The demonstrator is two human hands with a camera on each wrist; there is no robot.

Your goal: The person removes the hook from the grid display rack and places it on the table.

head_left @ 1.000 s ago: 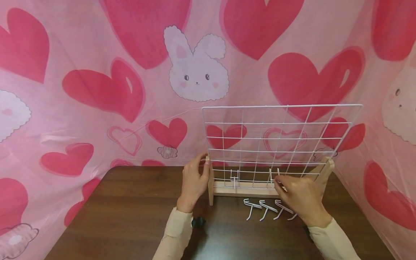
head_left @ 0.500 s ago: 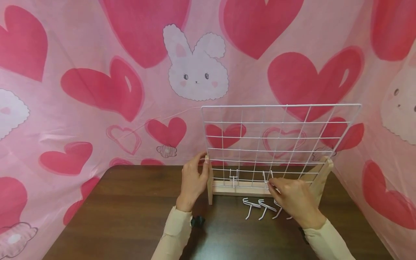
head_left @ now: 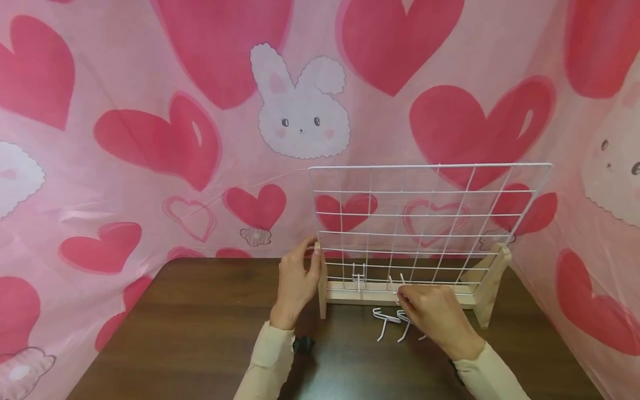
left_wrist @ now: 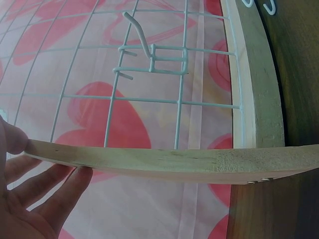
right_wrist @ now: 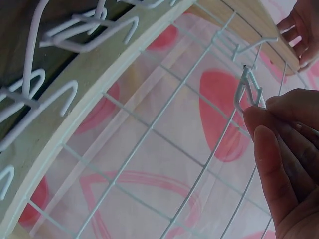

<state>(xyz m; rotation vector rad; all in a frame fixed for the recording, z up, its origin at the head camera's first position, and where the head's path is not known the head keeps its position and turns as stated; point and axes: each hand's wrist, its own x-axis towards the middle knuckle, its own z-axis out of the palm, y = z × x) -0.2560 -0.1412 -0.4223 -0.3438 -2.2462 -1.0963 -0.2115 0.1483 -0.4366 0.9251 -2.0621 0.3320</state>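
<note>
A white wire grid panel stands upright in a wooden base at the back of the dark table. My left hand grips the base's left wooden upright, thumb on one side and fingers on the other. My right hand pinches a small white wire hook against the grid's lowest row, near its middle. Another hook hangs on the same row further left, also seen in the left wrist view as the hung hook. The held hook's hold on the wire is unclear.
Several loose white hooks lie on the brown table just in front of the base, partly under my right hand. Pink heart-and-bunny cloth hangs close behind and on both sides of the table.
My right hand has slid left along the grid's bottom row with the hook, from right of centre toward the middle. The left hand has stayed on the upright.
</note>
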